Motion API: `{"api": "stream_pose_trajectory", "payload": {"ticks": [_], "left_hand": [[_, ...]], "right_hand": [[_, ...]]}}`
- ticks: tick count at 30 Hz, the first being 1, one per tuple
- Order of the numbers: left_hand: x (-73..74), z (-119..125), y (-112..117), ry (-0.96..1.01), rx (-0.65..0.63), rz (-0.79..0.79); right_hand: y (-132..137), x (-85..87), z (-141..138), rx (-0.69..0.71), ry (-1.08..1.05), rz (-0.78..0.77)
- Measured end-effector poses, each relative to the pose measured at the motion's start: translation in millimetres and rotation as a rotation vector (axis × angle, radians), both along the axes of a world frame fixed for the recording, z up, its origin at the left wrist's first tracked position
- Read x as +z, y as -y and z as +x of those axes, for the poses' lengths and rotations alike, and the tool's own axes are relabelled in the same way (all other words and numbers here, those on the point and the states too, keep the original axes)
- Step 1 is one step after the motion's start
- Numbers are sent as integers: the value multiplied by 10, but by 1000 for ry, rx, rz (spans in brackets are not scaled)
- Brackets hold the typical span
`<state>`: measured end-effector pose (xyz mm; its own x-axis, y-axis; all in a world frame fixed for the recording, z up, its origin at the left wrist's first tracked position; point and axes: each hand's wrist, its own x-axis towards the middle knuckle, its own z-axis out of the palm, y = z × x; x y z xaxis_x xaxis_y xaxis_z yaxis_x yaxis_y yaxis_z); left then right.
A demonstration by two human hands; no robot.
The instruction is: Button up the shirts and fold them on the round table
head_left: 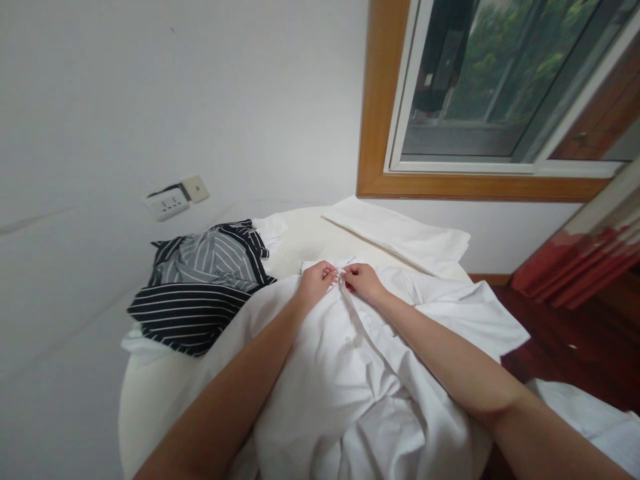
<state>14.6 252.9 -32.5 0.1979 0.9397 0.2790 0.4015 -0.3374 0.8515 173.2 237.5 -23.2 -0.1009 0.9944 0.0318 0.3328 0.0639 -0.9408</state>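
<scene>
A white shirt lies spread over a round cream-coloured table, its button front running down the middle and its lower part creased. At the far end, by the collar, my left hand pinches one edge of the shirt's front. Close beside it, my right hand pinches the opposite edge, the fingertips of both hands nearly touching. Any button between the fingers is too small to make out. One short sleeve of the shirt reaches out to the right, past the table's edge.
Black-and-white striped clothing is heaped at the left. A folded white cloth lies at the back right. Behind the table are a wall with a socket and a wood-framed window. A red-and-beige curtain hangs at the right.
</scene>
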Motion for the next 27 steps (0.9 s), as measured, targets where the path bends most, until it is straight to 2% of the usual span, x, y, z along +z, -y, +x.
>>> {"api": "stream_pose_trajectory", "payload": {"ticks": [7,11,15,18,23,25,27], "left_hand": [[10,-13,9,-16,12,-7],[21,-18,16,-68,41,30],[49,-12,28,-119,66,66],[68,-4,37,-144,63,85],[49,11,23,-104,52,74],[37,15,14,-103,70,72],[34,17,11,-107,77,70]], "right_hand": [[-10,-11,41,153,-97,-26],[-7,20,42,164,-235,-136],[-4,7,11,127,-236,-125],[-7,-36,-10,89,-123,-19],[-3,-49,-1,-17,265,382],[-2,-37,3,-20,329,435],[-4,-31,0,-16,343,424]]}}
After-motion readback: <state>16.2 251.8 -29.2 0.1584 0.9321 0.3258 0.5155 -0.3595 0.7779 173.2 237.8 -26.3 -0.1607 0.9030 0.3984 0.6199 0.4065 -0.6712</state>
